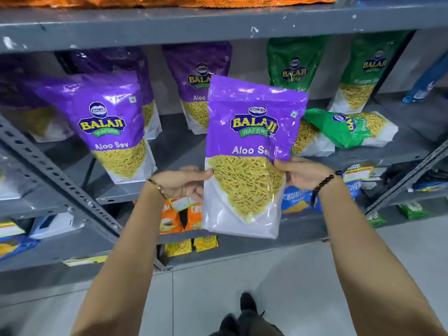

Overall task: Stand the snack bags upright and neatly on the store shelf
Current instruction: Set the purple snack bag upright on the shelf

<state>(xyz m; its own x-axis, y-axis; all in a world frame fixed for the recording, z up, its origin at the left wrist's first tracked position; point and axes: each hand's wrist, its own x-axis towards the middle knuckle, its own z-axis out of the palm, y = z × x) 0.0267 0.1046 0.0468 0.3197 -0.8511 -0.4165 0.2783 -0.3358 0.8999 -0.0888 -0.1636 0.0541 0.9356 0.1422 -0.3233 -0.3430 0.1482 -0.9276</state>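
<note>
A purple Aloo Sev bag [249, 146] hangs upright in front of the grey shelf [378, 151], held on both sides. My left hand [181, 183] grips its left edge and my right hand [305, 174] grips its right edge. Another purple bag [109, 122] stands upright on the shelf to the left, and further purple bags [196, 76] stand behind. Two green bags [294, 64] stand upright at the back right. One green bag [349, 128] lies on its side on the shelf, right of the held bag.
An angled slotted upright [48, 175] crosses the shelf at the left, another [412, 175] at the right. Orange bags [145, 1] sit on the shelf above. Lower shelves hold blue, orange and yellow packets [179, 214]. Tiled floor lies below.
</note>
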